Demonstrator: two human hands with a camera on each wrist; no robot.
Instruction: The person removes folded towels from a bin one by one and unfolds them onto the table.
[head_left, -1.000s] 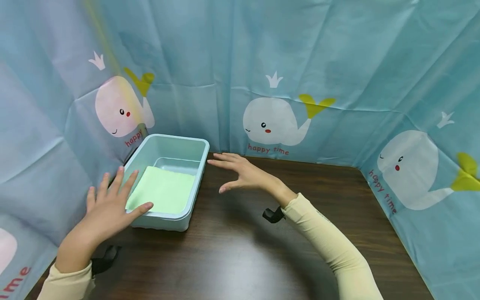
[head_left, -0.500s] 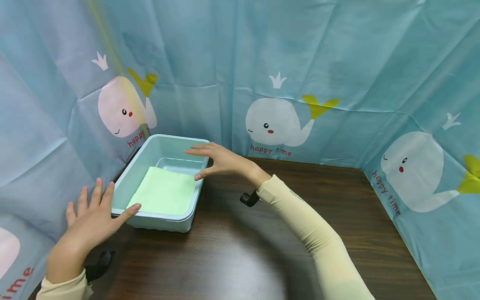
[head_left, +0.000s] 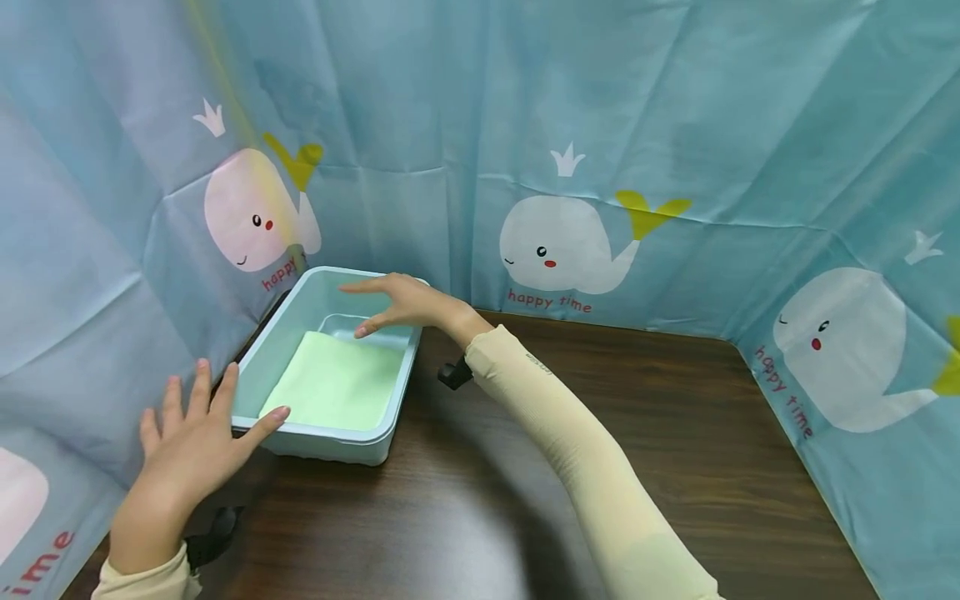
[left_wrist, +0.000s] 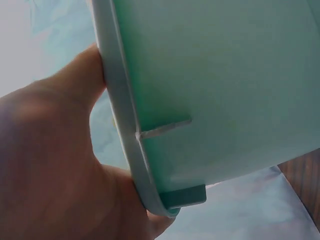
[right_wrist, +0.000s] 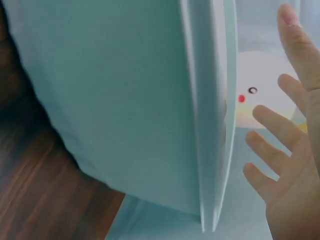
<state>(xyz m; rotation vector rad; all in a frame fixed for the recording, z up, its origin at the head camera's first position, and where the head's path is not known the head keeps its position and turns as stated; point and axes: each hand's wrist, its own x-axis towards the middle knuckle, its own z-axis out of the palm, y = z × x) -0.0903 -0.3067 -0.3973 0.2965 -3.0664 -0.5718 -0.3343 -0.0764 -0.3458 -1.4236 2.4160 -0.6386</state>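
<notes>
A light blue-green plastic bin (head_left: 330, 448) stands toward the left of the table, with a flat pale green sheet (head_left: 337, 379) inside. My left hand (head_left: 187, 454) is at the bin's near left corner, fingers spread, its thumb overlapping the rim. In the left wrist view that hand (left_wrist: 55, 150) appears right at the rim, beside the bin's outer wall (left_wrist: 225, 75). Over the far right part of the bin reaches my right hand (head_left: 405, 302), thumb and fingers apart and holding nothing. The right wrist view shows this hand (right_wrist: 295, 135) above the rim, fingers spread.
The dark wooden table (head_left: 637, 433) extends to the right of the bin. A blue curtain (head_left: 390, 108) printed with whales encloses the back and sides, close to the bin's far and left edges. Black mounts (head_left: 455, 373) sit under both wrists.
My right hand has moved left, from beside the bin to over its far right part. My left hand has shifted slightly down and left from the bin. The view has turned a little.
</notes>
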